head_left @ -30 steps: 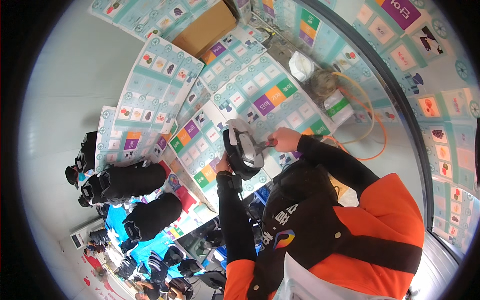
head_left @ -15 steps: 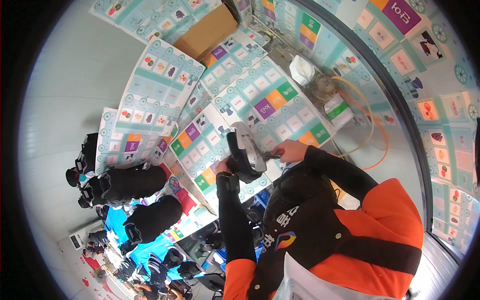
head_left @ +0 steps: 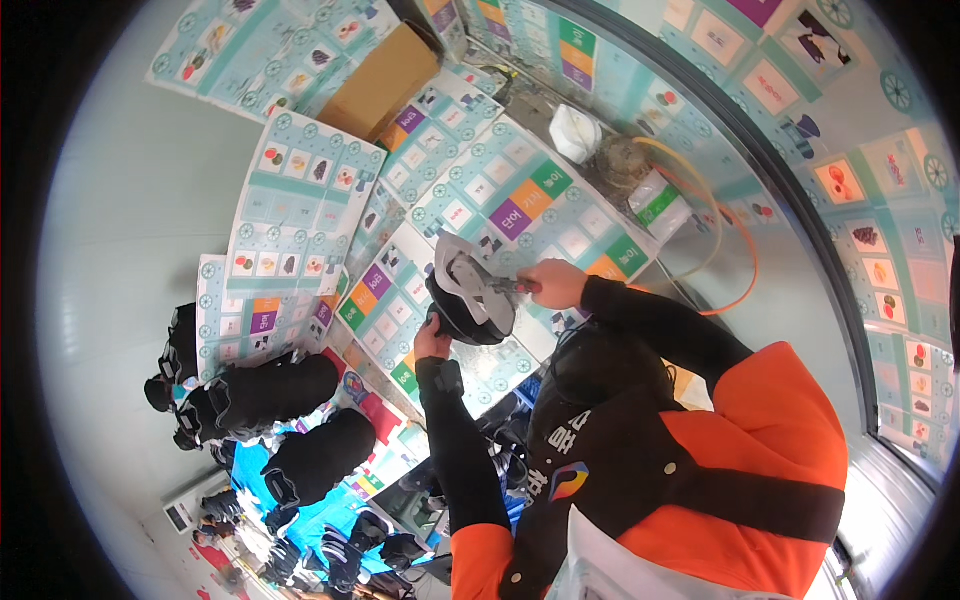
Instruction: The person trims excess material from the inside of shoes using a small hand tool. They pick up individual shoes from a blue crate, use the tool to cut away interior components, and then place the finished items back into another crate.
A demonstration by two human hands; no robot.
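My left hand (head_left: 432,338) grips the near left side of a black cap (head_left: 462,318). The cap is tilted, with its pale grey inside facing up and toward the right. From the other side, my right hand (head_left: 556,283) is closed on a small metal hand tool (head_left: 514,286) with some red on its handle; its exact kind is too small to tell. The tool's dark tip reaches the cap's pale inner edge. Both hands are above a table (head_left: 500,372) covered with printed sheets.
Long stacks of black caps (head_left: 265,395) lie at the left, near a blue sheet (head_left: 325,515). A brown cardboard box (head_left: 385,80) stands at the back. Toward the right are a white bag (head_left: 575,133), a wrapped white-and-green pack (head_left: 660,205) and an orange hose (head_left: 745,270).
The cap has turned, so more of its pale inside shows. The tool in my right hand now overlaps the inner edge further. The whole view has shifted slightly.
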